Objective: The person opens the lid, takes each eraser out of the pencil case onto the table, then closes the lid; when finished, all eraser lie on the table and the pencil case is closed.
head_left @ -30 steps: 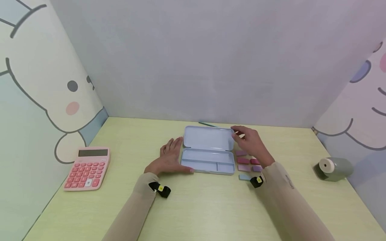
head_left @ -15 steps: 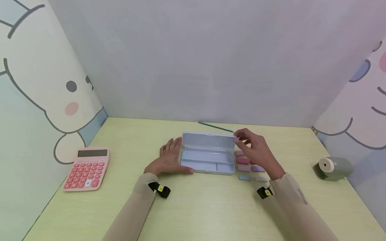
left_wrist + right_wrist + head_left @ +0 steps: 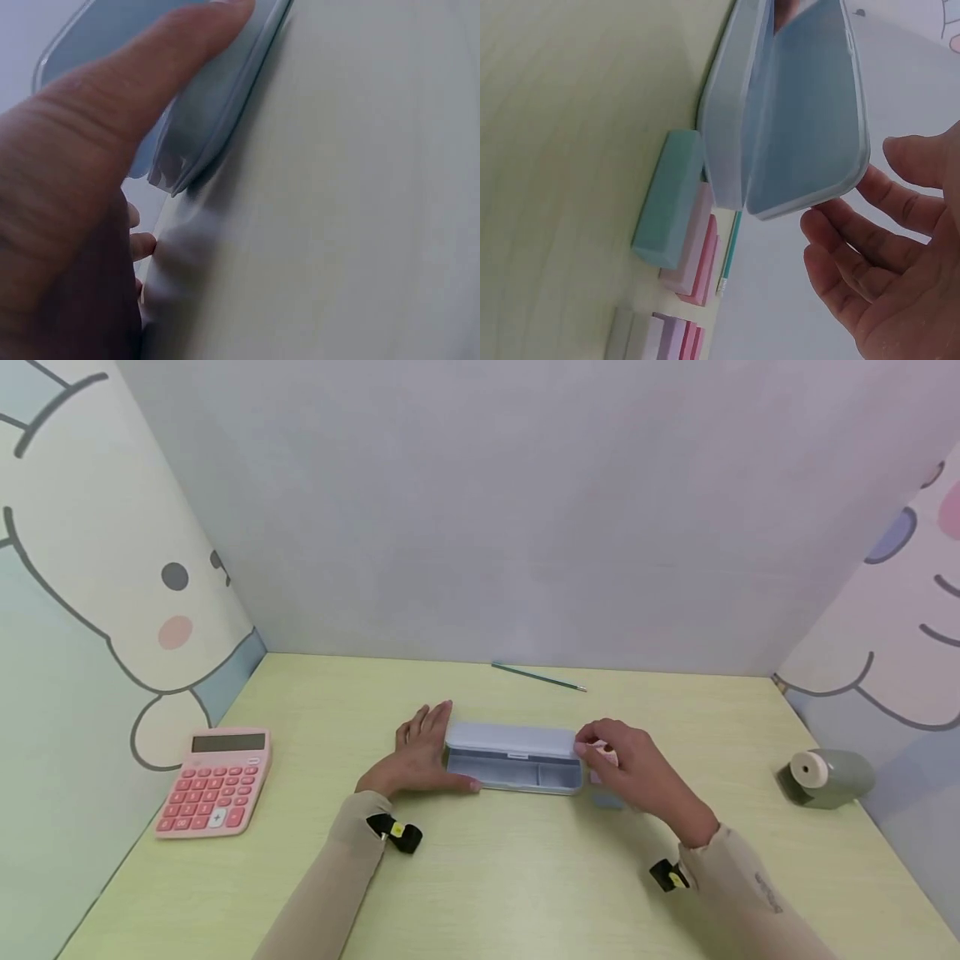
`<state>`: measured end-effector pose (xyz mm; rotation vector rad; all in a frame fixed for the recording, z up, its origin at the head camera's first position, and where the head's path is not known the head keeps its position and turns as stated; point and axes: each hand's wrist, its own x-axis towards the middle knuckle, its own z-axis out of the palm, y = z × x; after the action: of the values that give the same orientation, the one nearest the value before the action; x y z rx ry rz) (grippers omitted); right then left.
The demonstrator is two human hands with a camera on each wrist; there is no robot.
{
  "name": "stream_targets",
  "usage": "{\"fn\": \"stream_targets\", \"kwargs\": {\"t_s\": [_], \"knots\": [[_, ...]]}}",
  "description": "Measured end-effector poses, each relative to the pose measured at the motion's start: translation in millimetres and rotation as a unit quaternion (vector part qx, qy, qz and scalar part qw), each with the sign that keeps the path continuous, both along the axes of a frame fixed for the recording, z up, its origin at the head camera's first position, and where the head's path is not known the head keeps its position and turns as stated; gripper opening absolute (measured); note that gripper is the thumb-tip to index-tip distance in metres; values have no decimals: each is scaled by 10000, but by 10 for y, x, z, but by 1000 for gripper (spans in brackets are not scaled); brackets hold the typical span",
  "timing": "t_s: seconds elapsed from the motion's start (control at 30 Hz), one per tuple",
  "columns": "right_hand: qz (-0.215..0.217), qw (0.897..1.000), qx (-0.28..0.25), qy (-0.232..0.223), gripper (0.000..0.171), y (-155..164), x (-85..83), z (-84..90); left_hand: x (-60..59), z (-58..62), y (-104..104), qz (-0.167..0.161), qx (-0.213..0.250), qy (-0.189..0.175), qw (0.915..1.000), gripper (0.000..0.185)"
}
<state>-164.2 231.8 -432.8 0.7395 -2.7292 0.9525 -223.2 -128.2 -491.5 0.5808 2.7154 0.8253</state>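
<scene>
A pale blue pencil case (image 3: 491,770) lies on the table, its hinged lid (image 3: 510,739) tilted partway down over the divided base. My left hand (image 3: 420,764) rests at its left end, fingers spread and fairly straight. In the left wrist view, the thumb lies against the case's front edge (image 3: 244,94). My right hand (image 3: 641,768) is at the lid's right corner. As the right wrist view shows, its loosely bent fingertips (image 3: 866,180) touch the lid's outer side, with the thumb apart from it. Beneath this hand are several small coloured blocks, including a blue-green one (image 3: 667,202).
Behind the case lies a green pencil (image 3: 538,677). A pink calculator (image 3: 215,783) sits at the left, and a grey-green device with a round cream front, perhaps a pencil sharpener (image 3: 828,778), stands far right. A plain wall (image 3: 517,527) bounds the table's back.
The lid has swung from lying back open to leaning forward over the base, my right hand moving with it toward me. The pencil behind is now fully visible. My left hand has stayed in place.
</scene>
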Motion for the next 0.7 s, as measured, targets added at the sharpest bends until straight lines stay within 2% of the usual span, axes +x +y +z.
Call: {"fn": "stream_targets", "kwargs": {"t_s": [0.17,0.37,0.5,0.7], "knots": [[194,9985,217,467,8,-25,41,-85,-3,24,-47,-31,191,-222,9996,150],[240,9986,246,391,12,-32,64,-171,-6,87,-92,-24,171,-500,9986,130],[233,9989,303,279,15,-34,84,-217,-23,56,-69,-2,111,-417,9991,121],[316,9986,373,223,15,-50,94,-252,5,73,-4,5,-123,-247,9996,121]]}}
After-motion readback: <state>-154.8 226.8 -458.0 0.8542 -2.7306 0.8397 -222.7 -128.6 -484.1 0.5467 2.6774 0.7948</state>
